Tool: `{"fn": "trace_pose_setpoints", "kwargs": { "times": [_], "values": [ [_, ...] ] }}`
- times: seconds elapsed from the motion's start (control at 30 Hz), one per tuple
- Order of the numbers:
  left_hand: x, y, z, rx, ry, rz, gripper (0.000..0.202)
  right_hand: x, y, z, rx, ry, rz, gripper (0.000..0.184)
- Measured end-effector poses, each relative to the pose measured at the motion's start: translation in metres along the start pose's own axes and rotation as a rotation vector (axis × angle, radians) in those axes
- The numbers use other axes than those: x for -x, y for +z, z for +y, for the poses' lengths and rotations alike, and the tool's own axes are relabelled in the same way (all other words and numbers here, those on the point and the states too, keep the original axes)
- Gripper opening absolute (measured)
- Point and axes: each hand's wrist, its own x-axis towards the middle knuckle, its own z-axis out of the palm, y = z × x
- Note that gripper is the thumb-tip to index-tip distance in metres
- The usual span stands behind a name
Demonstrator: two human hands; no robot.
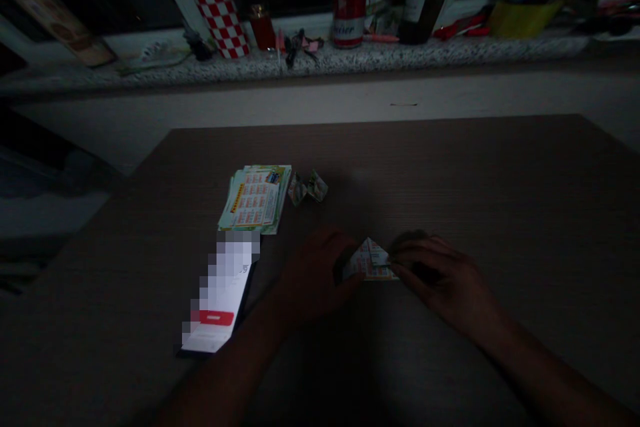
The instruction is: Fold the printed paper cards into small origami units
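A small folded printed paper [371, 259] lies on a dark brown wooden table [450, 167], long axis nine to three o'clock. The left hand [313, 280] pinches its nine o'clock end, the right hand [440, 280] its three o'clock end (both equally near).

A lit phone [220, 300] lies beside a stack of leaflets [255, 199], with a red can [349, 12] on the stone ledge [450, 52].

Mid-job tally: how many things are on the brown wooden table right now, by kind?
Stack of printed paper sheets: 1
Small folded printed-paper pieces, lying loose: 2
Partly folded printed paper sheet, pinched between left hand and right hand: 1
Lit-screen phone: 1
Total: 5
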Motion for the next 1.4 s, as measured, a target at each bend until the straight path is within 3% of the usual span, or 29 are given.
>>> {"fn": "trace_pose_setpoints", "kwargs": {
  "times": [0.2, 0.43, 0.97, 1.4],
  "values": [
    [0.003, -0.002, -0.002, -0.133, 0.034, -0.098, 0.043, 0.001, -0.008, 0.002, 0.019, -0.102, -0.072, 0.018],
    [-0.002, -0.002, -0.001, -0.116, 0.026, -0.183, 0.028, 0.001, -0.005, 0.011, -0.002, -0.104, -0.213, 0.021],
    [-0.005, -0.005, 0.005, -0.213, 0.159, -0.258, 0.02, -0.003, -0.007, 0.005, 0.032, -0.144, -0.234, 0.011],
    [-0.006, -0.001, 0.011, -0.286, 0.168, -0.218, 0.018, -0.002, -0.002, 0.005, 0.142, -0.125, -0.159, 0.019]
  ]
}}
